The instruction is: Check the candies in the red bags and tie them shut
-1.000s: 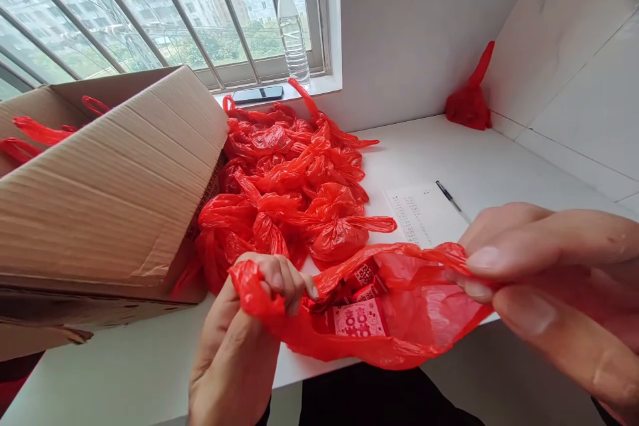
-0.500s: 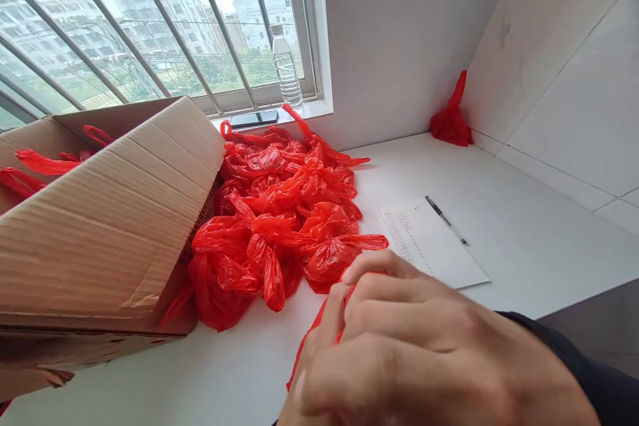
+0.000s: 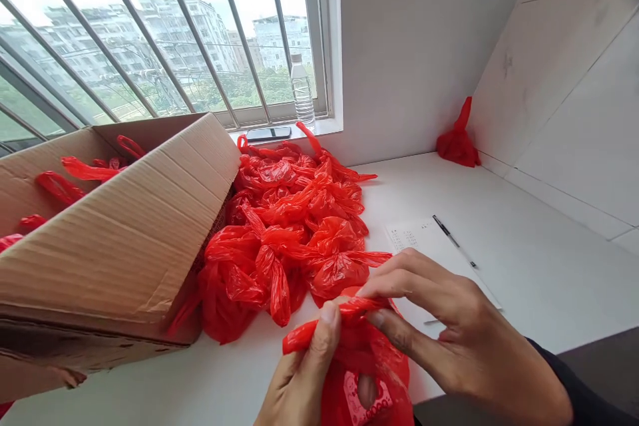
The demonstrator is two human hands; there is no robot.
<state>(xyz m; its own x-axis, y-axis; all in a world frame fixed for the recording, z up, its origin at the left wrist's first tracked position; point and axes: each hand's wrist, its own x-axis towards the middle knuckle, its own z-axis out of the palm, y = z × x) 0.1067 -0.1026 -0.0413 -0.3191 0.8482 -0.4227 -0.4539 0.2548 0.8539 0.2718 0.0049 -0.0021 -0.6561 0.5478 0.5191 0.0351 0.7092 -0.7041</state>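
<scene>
Between my hands is a red plastic bag (image 3: 369, 353), its twisted top stretched from one hand to the other. My left hand (image 3: 302, 373) pinches the left end of that twist, thumb on top, with a short tail of plastic poking out past it. My right hand (image 3: 449, 326) grips the other side between thumb and fingers. Through the thin plastic a pink printed item (image 3: 367, 399) shows low in the bag; its kind I cannot make out. Just beyond my hands lies a heap of knotted red plastic bags (image 3: 294, 213) on the white table (image 3: 239, 373).
A cardboard box (image 3: 150, 226) holding more red bags stands at the left. Right of the heap lie a written sheet of paper (image 3: 434, 249) and a pen (image 3: 454, 239). One red bag (image 3: 456, 143) sits in the far corner. A water bottle (image 3: 302, 93) and a phone (image 3: 268, 134) rest on the windowsill.
My hands have moved apart, and the bag's twisted top now shows between them. Before, my right hand covered most of the bag. The view has tilted up slightly.
</scene>
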